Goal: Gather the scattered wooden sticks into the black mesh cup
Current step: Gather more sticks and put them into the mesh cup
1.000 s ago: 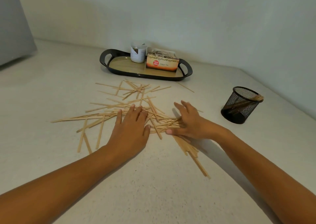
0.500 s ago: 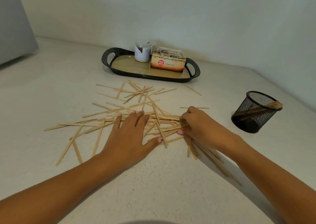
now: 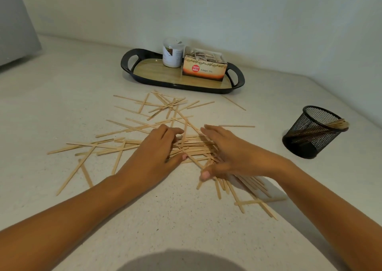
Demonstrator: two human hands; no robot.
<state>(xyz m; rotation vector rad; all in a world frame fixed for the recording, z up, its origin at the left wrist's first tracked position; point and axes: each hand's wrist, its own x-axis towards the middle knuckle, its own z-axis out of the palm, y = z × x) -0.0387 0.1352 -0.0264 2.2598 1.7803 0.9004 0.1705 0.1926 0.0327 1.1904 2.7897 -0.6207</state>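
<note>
The left hand [image 3: 157, 153] is lying palm down on the middle of the scattered thin pale wooden sticks [image 3: 132, 129], its fingers loosely bent with the tips pressing on the pile and the thumb stretched out to the right along the sticks. The right hand [image 3: 233, 153] is resting just beside it on the same pile, fingers nearly straight and pointing away from the person, thumb tip touching the speckled off-white countertop [image 3: 62, 105]. Both hands are lying wide and flat rather than clasped, and neither is visibly curling round a stick. A bunch of sticks is fanning out from under the right palm toward the near right. The rest are lying crossed over one another to the left of and beyond the hands. The round black mesh cup [image 3: 312, 132] is standing well apart to the right, tilting in this wide view, with a few sticks leaning inside it and poking over its right rim. Beyond the pile, by the wall, an oval black tray with a wood-look floor [image 3: 132, 64] is carrying a white plastic tub [image 3: 172, 53] and an orange box of ginger tea [image 3: 203, 70], which are sitting side by side.
</note>
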